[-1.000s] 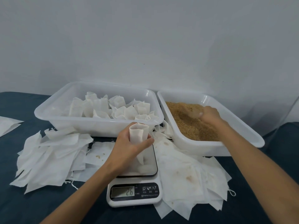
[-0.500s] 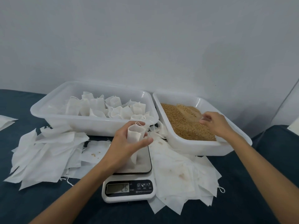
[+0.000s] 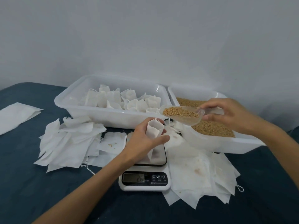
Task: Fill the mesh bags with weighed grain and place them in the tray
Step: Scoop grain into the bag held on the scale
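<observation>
Left hand (image 3: 144,139) grips mesh bag (image 3: 154,129) open on scale (image 3: 145,175), right hand (image 3: 226,115) pinches loaded scoop (image 3: 182,114): pour slowly, lip over mouth.

A plain pale grey-white wall (image 3: 145,38) fills the upper half of the view, from nine o'clock round to three o'clock, bare and evenly lit by soft, diffuse light. Below it, a dark teal cloth-covered surface (image 3: 24,183) spreads across the lower half, from eight o'clock to four o'clock, meeting the wall along a straight edge at nine o'clock.
</observation>
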`<state>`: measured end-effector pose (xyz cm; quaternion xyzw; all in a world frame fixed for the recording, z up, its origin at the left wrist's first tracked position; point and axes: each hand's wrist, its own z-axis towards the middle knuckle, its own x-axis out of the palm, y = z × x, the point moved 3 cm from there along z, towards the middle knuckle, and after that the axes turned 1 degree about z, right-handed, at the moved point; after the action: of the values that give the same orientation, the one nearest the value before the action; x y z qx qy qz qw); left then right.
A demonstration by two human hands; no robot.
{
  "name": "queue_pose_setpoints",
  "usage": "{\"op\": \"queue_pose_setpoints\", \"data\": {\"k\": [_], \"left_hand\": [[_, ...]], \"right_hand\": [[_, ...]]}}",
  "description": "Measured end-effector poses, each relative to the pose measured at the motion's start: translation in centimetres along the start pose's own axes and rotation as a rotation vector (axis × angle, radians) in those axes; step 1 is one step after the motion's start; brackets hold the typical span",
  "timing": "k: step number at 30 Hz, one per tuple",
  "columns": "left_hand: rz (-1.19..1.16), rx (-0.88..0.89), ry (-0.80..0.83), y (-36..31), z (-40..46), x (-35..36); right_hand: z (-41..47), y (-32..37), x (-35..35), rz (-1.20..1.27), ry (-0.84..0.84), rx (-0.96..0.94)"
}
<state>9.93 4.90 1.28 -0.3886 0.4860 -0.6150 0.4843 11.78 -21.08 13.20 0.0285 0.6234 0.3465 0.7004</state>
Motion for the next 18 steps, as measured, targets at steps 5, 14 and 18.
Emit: {"op": "queue_pose_setpoints", "data": {"k": [5, 14, 18], "left_hand": [[0.016, -0.007, 0.013, 0.4, 0.0, 0.0], [0.034, 0.013, -0.021, 0.4, -0.1, -0.2], [0.032, 0.020, -0.026, 0.5, 0.0, -0.1]], "right_hand": [[0.3, 0.9, -0.3, -0.088, 0.013, -0.006], [0.7, 2.8, -0.6, -0.161, -0.001, -0.033], [0.8, 3.6, -0.9, -0.193, 0.007, -0.051]]}}
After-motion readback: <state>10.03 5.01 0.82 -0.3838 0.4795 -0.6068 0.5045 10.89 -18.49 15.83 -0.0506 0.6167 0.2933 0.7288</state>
